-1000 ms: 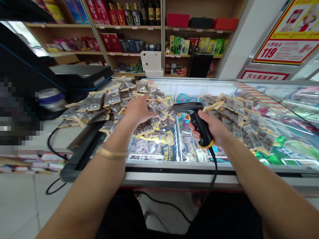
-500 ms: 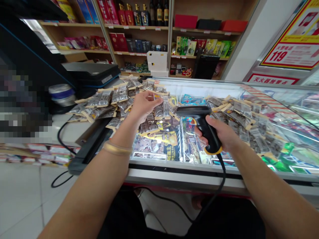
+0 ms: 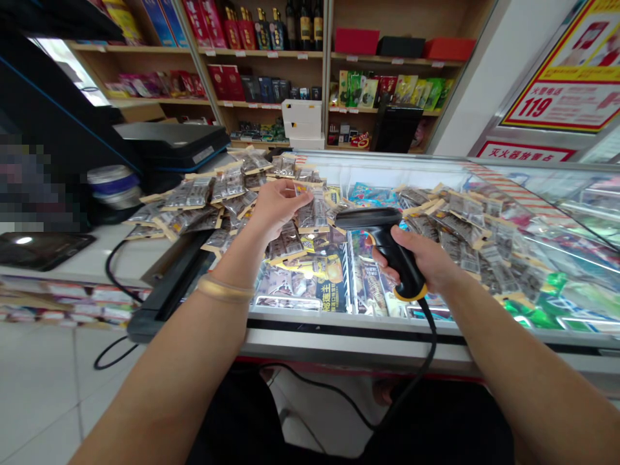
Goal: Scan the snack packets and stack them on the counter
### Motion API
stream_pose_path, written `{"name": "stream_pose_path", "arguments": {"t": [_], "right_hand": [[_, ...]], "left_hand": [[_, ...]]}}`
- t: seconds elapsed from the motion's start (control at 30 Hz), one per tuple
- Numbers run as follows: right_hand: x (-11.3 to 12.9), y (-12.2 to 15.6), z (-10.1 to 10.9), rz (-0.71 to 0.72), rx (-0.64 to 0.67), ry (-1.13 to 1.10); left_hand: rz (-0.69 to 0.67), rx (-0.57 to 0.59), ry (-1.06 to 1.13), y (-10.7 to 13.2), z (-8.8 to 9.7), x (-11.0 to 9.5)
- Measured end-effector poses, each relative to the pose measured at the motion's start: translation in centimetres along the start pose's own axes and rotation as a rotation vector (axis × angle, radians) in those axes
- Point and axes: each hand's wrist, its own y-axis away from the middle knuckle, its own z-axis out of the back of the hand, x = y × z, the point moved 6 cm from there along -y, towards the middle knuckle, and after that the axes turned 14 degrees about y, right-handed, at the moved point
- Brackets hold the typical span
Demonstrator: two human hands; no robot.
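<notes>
A black barcode scanner (image 3: pixel 394 248) with yellow trim is gripped by its handle in my right hand (image 3: pixel 426 252), its head pointing left. My left hand (image 3: pixel 276 206), with a gold bangle on the wrist, is closed on the upper part of a clear snack packet (image 3: pixel 314 213) with a tan edge. The packet faces the scanner head, a small gap apart. A heap of similar packets (image 3: pixel 188 192) lies to the left of my left hand, on and around the freezer's glass top. Another heap (image 3: pixel 460 226) lies to the right of the scanner.
Under the glass of the chest freezer (image 3: pixel 339 330) are colourful packages. The scanner's cable (image 3: pixel 429 336) hangs over its front edge. At left are a flat black device (image 3: pixel 177 139), a roll of tape (image 3: pixel 113 184) and a dark monitor. Stocked shelves (image 3: pixel 271 51) stand behind.
The view has shifted slightly, and a dark tablet-like object at left now shows. The scanner has moved a little left, closer to the packet. My left hand keeps its hold.
</notes>
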Motion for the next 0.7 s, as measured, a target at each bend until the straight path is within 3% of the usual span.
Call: {"name": "stream_pose_path", "arguments": {"t": [0.53,0.7], "right_hand": [[-0.3,-0.3,0.1,0.000,0.015,-0.031],[0.2,-0.4,1.5,0.028,-0.032,-0.094]], "left_hand": [[0.018,-0.026,0.056,-0.3,0.2,0.5],[0.068,-0.032,0.201,-0.3,-1.3,0.1]]}}
